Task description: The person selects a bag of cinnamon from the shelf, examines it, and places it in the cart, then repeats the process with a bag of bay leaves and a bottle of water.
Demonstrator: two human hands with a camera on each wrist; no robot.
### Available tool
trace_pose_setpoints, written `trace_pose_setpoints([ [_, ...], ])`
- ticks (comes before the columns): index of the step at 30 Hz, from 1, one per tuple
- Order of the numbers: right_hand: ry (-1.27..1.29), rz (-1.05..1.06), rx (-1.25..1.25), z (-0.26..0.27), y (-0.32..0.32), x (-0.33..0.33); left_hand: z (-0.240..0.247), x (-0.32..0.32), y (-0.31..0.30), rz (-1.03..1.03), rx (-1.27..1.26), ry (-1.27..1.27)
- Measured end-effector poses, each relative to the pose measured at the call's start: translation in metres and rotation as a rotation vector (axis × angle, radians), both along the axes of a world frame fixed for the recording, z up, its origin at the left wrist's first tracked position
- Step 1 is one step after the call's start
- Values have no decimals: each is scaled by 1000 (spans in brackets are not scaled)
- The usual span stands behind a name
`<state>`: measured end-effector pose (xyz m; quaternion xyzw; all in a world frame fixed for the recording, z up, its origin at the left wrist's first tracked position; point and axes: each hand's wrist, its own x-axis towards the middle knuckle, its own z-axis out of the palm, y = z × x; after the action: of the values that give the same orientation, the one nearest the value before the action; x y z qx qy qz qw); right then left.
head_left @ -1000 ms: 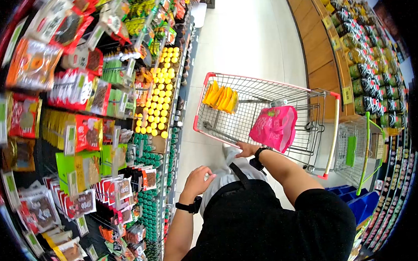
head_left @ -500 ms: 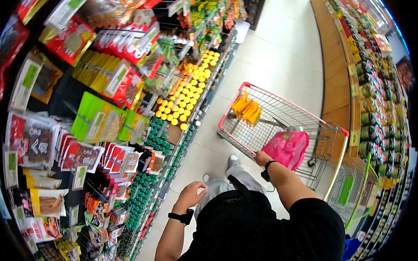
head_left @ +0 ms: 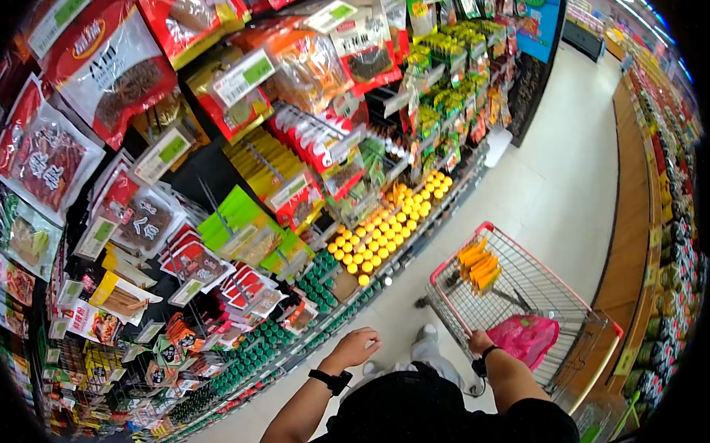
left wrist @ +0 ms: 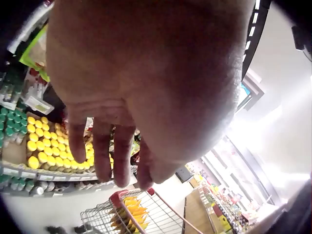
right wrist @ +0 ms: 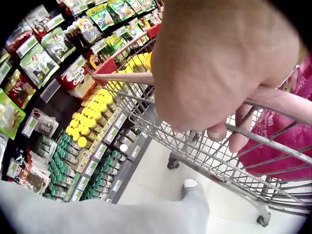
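Note:
My right hand (head_left: 481,342) grips the side rail of a wire shopping cart (head_left: 523,262); in the right wrist view its fingers (right wrist: 239,139) curl over the pinkish rail. Inside the cart lie several yellow packets (head_left: 479,268) at the far end and a pink bag (head_left: 523,339) near my right hand. My left hand (head_left: 356,349) hangs in the air between my body and the shelves, holding nothing. In the left wrist view its fingers (left wrist: 102,151) are loosely bent, with the cart's corner beyond them.
Shelves on the left carry hanging seasoning packets (head_left: 141,223), yellow-capped jars (head_left: 387,228) and green-capped bottles (head_left: 322,278). A wooden display (head_left: 627,202) with stacked goods lines the right side. Pale floor (head_left: 566,157) runs between them. Another cart with green trim (head_left: 617,420) stands behind mine.
The view has swung left, so shelves fill more of it and the cart appears lower and further right. My right hand stays on the cart's rail; the left remains raised and unoccupied.

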<state>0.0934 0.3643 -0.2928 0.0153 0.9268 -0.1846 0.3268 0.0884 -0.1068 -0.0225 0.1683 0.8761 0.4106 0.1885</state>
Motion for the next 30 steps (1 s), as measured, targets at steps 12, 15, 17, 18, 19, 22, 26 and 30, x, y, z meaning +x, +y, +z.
trace_pose_setpoints([
  [12,74,-208,-128,48,89,-118,82,-106,66,206,88,188],
  [15,121,-208,-112,45,113,-143,112,-119,69,255,84,208],
  [17,161,-128,-108,23,130,-155,128,-126,62,333,112,248],
  [18,155,-135,-118,27,135,-161,136,-129,59,399,138,275],
  [19,150,-143,-126,27,141,-168,145,-133,56,464,165,304],
  [22,211,-153,-132,19,154,-182,177,-140,44,597,199,325],
  [26,17,-240,-156,41,161,-194,206,-154,38,652,480,285],
  [30,27,-184,-110,16,170,-200,214,-178,55,631,938,193],
])
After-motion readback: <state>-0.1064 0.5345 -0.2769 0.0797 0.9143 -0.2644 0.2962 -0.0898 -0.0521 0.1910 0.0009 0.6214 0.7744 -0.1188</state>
